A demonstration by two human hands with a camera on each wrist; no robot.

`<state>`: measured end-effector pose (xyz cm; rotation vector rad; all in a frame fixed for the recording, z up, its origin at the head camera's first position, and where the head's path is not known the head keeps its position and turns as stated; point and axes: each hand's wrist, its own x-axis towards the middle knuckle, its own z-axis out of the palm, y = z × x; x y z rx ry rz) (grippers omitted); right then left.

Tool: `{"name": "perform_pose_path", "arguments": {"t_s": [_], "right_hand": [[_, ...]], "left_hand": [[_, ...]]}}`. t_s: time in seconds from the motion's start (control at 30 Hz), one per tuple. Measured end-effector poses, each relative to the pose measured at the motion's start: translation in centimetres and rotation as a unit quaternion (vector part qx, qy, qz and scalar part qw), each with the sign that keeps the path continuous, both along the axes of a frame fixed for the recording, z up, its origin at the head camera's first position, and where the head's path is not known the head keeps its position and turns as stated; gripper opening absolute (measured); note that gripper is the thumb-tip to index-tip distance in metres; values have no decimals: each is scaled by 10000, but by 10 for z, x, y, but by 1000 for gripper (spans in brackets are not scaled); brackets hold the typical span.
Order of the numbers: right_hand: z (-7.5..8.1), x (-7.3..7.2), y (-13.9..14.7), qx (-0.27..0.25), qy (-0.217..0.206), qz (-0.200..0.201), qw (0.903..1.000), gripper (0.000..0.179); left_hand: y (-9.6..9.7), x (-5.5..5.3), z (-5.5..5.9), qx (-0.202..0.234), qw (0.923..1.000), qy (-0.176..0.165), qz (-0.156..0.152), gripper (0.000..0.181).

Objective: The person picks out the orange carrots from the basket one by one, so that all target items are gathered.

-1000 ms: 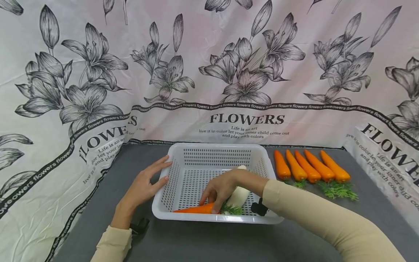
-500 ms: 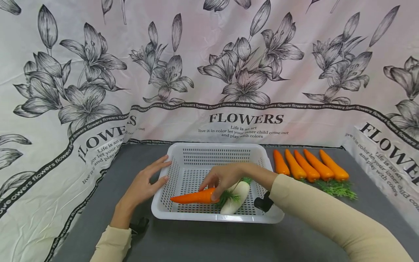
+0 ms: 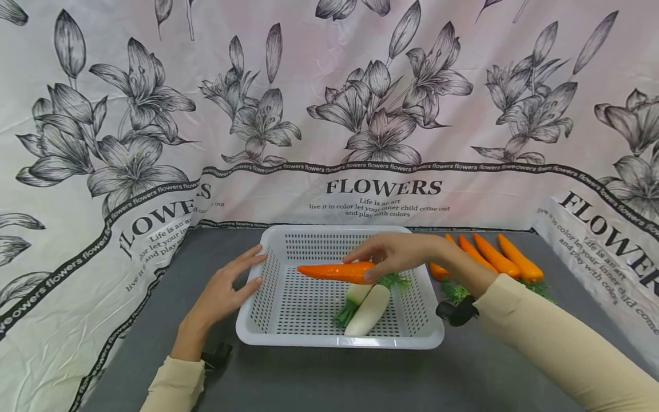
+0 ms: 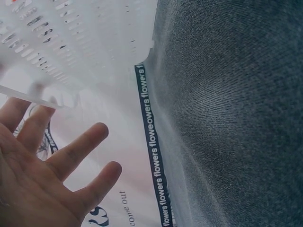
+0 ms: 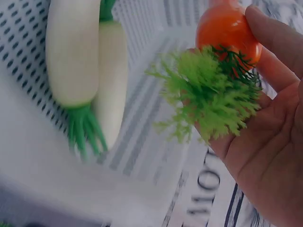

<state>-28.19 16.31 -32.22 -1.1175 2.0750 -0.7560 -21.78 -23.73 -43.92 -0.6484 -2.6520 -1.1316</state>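
My right hand (image 3: 396, 254) pinches an orange carrot (image 3: 329, 272) near its thick end and holds it above a white perforated basket (image 3: 340, 341). The carrot's tip points left. In the right wrist view its feathery green top (image 5: 203, 94) hangs beside the palm, with thumb and fingers around the orange end (image 5: 220, 30). Two white radishes (image 3: 369, 312) with green stems lie crossed inside the basket, right of its middle. With fingers spread and fairly straight, my left hand (image 3: 226, 289) touches the basket's left rim; the left wrist view shows its fingertips (image 4: 42, 111) at that rim.
Several more carrots (image 3: 520, 257) lie side by side on the grey table (image 3: 329, 380), right of the basket, partly hidden by my right forearm. Behind and at both sides hangs a white flower-printed cloth (image 3: 381, 200).
My right hand has lifted the carrot from the basket's front edge, up and back to the right, uncovering both radishes. My left hand has stayed at the left rim.
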Motion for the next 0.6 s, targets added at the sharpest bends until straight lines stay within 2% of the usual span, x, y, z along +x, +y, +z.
{"name": "perform_pose_path", "arguments": {"t_s": [0.13, 0.3, 0.6], "right_hand": [[3, 2, 31, -178, 311, -602, 9975, 53], [2, 6, 67, -434, 636, -1239, 9893, 52], [-9, 22, 116, -734, 954, -2302, 9657, 52]], "left_hand": [[0, 0, -1, -20, 10000, 68, 13, 50], [0, 1, -1, 31, 10000, 32, 2, 50], [1, 1, 0, -20, 10000, 10, 54, 50]]}}
